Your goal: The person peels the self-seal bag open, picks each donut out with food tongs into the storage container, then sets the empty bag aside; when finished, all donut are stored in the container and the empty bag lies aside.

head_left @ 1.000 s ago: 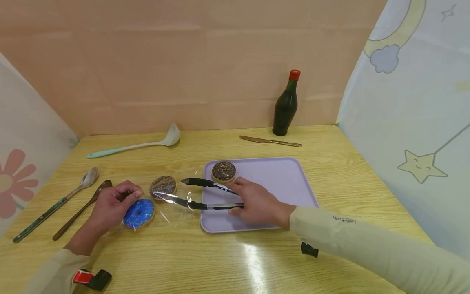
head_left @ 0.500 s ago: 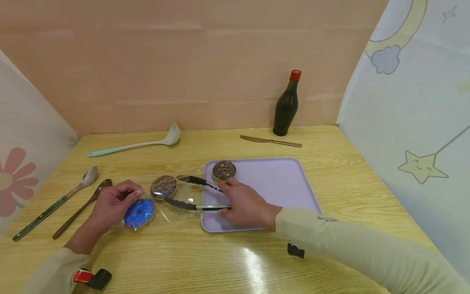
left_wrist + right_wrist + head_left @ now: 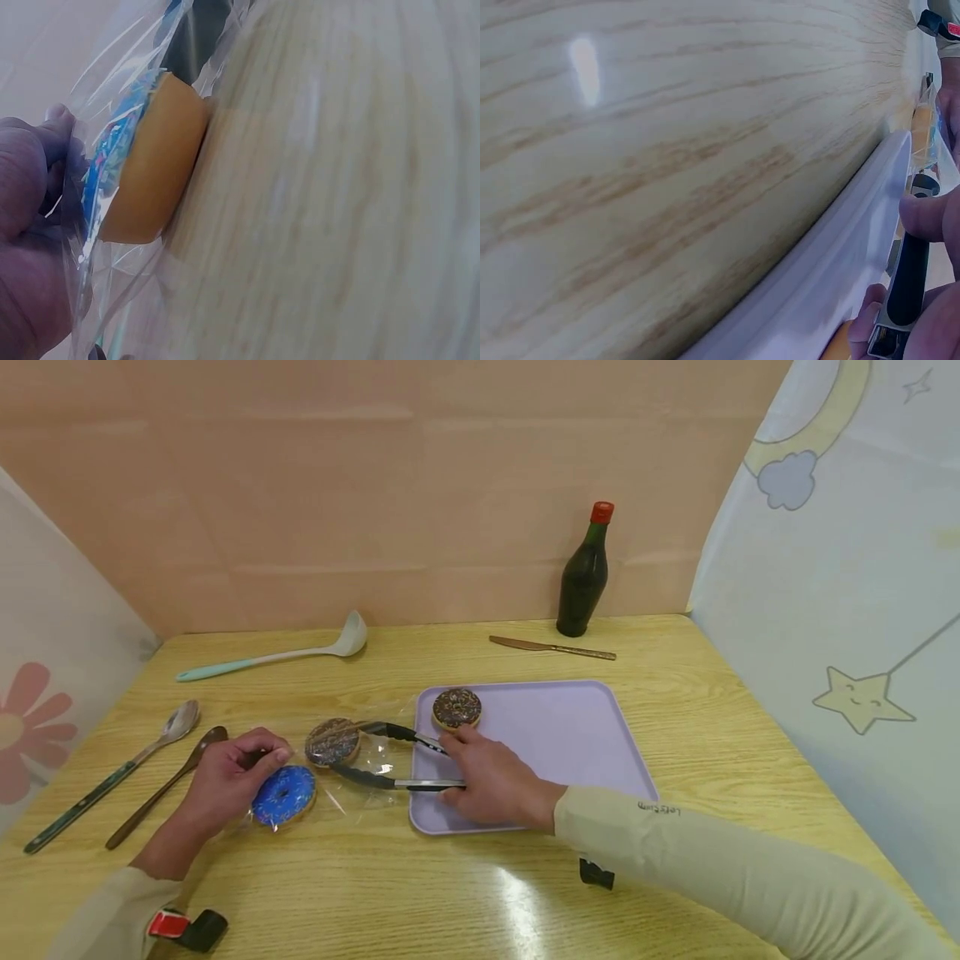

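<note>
Two donuts lie in a clear bag [image 3: 352,768] on the table — the brown donut [image 3: 332,741] sits between the open tongs [image 3: 390,756], likely light, soft; grip its rim. Right hand [image 3: 491,781] grips the tongs; left hand [image 3: 228,777] pinches the slippery bag beside the blue donut [image 3: 283,794].

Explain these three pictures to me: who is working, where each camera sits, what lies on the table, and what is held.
A person works with bare hands. The wide picture comes from a head camera; the other two from wrist cameras. The left hand grips a clear bag with a blue doughnut and a chocolate doughnut inside. The right hand holds tongs whose tips reach into the bag beside the chocolate doughnut. Another doughnut sits on the purple tray. Two spoons, a ladle, a knife and a bottle lie about.
</note>
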`<action>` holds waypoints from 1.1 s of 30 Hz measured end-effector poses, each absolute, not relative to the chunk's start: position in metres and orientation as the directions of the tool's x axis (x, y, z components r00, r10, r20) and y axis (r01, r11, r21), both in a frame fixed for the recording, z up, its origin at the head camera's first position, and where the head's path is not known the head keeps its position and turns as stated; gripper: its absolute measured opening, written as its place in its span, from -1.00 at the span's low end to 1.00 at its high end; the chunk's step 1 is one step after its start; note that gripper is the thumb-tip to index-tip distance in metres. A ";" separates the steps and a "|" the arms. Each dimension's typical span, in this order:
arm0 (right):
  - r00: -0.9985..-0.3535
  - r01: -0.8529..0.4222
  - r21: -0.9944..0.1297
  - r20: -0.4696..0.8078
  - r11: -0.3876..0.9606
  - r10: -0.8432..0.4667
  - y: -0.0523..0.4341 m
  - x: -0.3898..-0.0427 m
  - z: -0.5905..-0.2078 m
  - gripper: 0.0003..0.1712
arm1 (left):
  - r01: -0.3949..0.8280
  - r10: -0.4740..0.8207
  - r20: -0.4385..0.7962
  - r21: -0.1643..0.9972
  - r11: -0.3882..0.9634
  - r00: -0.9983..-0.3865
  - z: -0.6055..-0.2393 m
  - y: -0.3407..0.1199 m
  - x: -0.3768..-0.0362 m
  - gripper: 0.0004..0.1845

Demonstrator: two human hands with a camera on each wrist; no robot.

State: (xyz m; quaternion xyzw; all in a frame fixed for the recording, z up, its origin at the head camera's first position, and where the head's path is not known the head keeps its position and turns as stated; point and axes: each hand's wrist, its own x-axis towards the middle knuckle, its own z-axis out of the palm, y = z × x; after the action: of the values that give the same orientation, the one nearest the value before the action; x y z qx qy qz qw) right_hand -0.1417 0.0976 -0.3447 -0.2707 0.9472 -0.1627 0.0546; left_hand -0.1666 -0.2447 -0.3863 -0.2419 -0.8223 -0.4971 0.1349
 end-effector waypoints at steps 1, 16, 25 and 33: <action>-0.846 -0.497 -0.339 -0.015 0.799 -0.532 0.098 -0.142 -0.345 -0.16 | 0.534 0.264 0.465 0.751 0.388 -0.845 -0.387 -0.245 -0.167 -0.91; -0.821 -0.557 -0.367 0.107 0.745 -0.561 0.123 -0.133 -0.351 -0.29 | 0.536 0.264 0.467 0.750 0.387 -0.844 -0.389 -0.247 -0.168 -0.89; -0.827 -0.554 -0.384 0.156 0.738 -0.540 0.146 -0.120 -0.352 -0.34 | 0.540 0.270 0.468 0.751 0.380 -0.841 -0.388 -0.247 -0.168 -0.88; -0.847 -0.526 -0.410 0.181 0.745 -0.499 0.173 -0.102 -0.353 -0.30 | 0.515 0.239 0.457 0.754 0.407 -0.857 -0.387 -0.248 -0.167 -0.88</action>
State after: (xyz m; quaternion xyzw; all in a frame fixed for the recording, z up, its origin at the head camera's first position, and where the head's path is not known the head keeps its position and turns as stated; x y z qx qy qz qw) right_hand -0.1015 0.1726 -0.3534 -0.2746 0.9336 -0.2282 -0.0299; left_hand -0.1665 -0.2484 -0.3874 -0.2278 -0.8272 -0.4943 0.1398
